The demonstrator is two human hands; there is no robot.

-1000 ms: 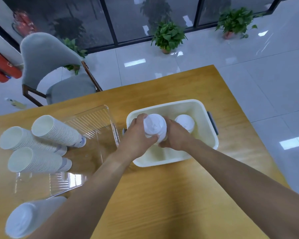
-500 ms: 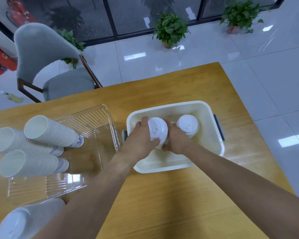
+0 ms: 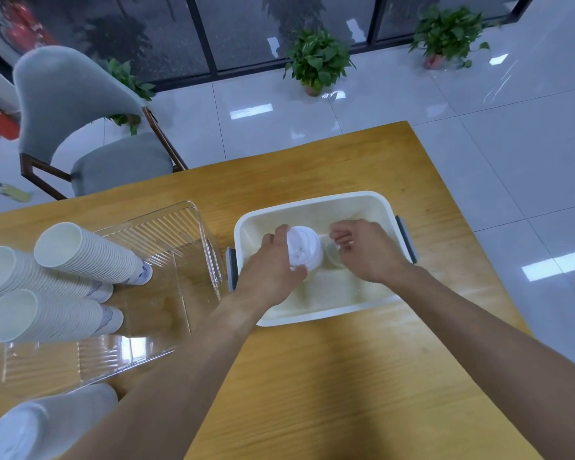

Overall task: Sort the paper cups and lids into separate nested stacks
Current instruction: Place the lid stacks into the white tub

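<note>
Head view: your left hand (image 3: 273, 267) grips the lid stack (image 3: 304, 249) inside the white bin (image 3: 312, 207), steadying it. Your right hand (image 3: 365, 250) hovers beside, fingers loosely spread, holding nothing visible.

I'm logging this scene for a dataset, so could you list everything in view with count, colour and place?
Table: one, yellow wood, under everything.
Bin: one, cream with grey handles, table centre.
Lidded cup: one, white, in the bin.
Second cup: one, whitish, in the bin, mostly hidden.
Clear tray: one, transparent, left of the bin.
Cup stacks: three, white, nested, in the clear tray.
Lid stack: one, white, lower left.
Chair: one, grey, beyond the table.
Plants: three, green, by the windows.
Left hand: holding the lidded cup.
Right hand: fingers curled over the second cup.
</note>
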